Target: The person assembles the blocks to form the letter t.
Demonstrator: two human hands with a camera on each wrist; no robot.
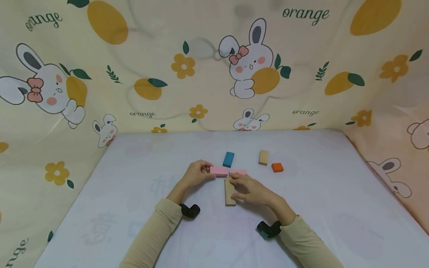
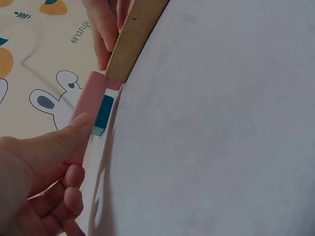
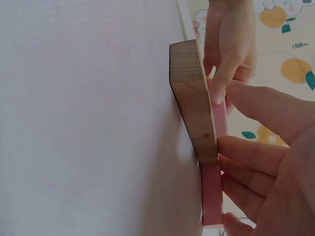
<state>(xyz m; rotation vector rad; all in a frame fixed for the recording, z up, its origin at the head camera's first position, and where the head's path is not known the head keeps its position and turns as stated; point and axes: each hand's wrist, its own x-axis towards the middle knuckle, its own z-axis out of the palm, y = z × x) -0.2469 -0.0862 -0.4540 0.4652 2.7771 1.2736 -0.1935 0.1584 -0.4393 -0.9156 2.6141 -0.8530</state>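
My left hand (image 1: 196, 174) pinches a pink block (image 1: 218, 171) between thumb and fingers at its left end. A second pink block (image 1: 238, 172) lies just to its right, partly hidden by my right hand (image 1: 251, 189). Lengthwise towards me in front of these two lies a long plain wooden block (image 1: 229, 193). The right fingers (image 3: 251, 152) rest lightly against the wooden block and the second pink block, fairly straight. In the left wrist view, the thumb lies on top of the held pink block (image 2: 91, 101), whose far end is right at the wooden block (image 2: 133, 42).
Behind the pink blocks lies a blue block (image 1: 228, 159). Farther right are a small wooden block (image 1: 263, 158) and an orange block (image 1: 277, 167). A white cloth (image 1: 134, 223) covers the table, and a printed curtain (image 1: 207, 74) hangs behind it.
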